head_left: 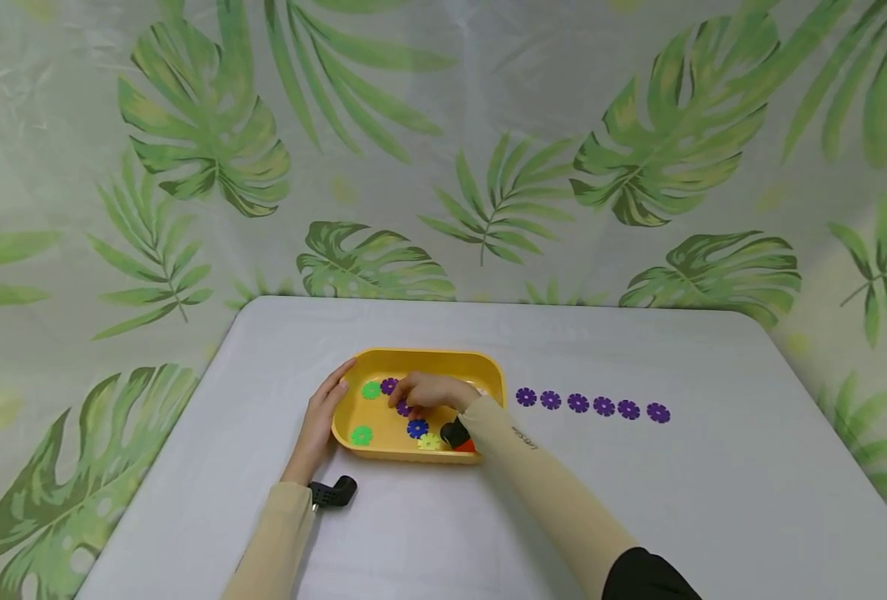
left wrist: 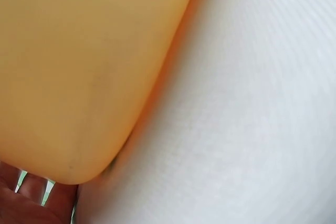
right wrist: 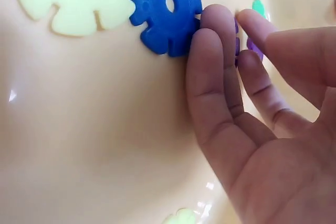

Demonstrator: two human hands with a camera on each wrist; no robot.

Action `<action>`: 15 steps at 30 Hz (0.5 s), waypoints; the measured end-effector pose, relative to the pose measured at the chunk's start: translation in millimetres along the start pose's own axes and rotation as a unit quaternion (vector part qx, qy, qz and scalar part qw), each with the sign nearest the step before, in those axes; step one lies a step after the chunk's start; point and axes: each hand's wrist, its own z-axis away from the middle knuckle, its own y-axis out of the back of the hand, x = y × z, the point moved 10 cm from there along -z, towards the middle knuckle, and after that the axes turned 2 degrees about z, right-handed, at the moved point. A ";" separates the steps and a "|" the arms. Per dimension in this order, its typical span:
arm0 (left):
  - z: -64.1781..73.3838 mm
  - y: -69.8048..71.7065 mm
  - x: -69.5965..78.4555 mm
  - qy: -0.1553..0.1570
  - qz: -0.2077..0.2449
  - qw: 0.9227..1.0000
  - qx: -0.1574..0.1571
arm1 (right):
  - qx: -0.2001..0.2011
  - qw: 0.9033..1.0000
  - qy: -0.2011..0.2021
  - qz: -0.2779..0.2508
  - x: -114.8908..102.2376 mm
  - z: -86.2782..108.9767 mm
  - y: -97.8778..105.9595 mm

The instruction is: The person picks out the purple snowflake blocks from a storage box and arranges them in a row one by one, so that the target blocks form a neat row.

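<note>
A yellow tray (head_left: 421,360) holds several flower-shaped plastic discs. My left hand (head_left: 322,425) rests against its left side, fingers extended along the outer wall; in the left wrist view they lie behind the tray corner (left wrist: 79,156). Inside the tray, my right hand (head_left: 434,392) has its thumb and a fingertip at opposite edges of a purple flower disc (head_left: 403,408), which the fingers partly cover. Close by lie a blue disc (head_left: 417,428) and a pale yellow disc (head_left: 429,442). Another purple disc (head_left: 388,386) sits farther back, beside a green disc (head_left: 371,390).
Several purple discs (head_left: 578,403) form a row on the white table (head_left: 714,500), right of the tray. A second green disc (head_left: 362,435) lies near the tray's front left. Something orange-red (head_left: 465,447) shows partly below the right wrist. A leaf-patterned cloth (head_left: 503,108) hangs behind.
</note>
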 end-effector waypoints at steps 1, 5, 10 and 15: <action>-0.2 -0.4 0.0 -0.001 0.001 1.000 -0.002 | 0.002 1.000 0.000 0.006 0.1 0.4 0.2; -0.3 -0.3 -0.6 0.001 0.004 1.000 -0.002 | 0.013 1.000 -0.002 0.018 1.9 0.9 2.1; 0.4 0.0 -0.4 0.001 0.006 1.000 -0.001 | 0.019 1.000 0.018 0.017 0.9 -0.4 1.8; 0.5 -1.1 0.7 -0.003 0.008 1.000 -0.004 | 0.016 0.999 0.034 0.029 -1.7 -1.0 -0.6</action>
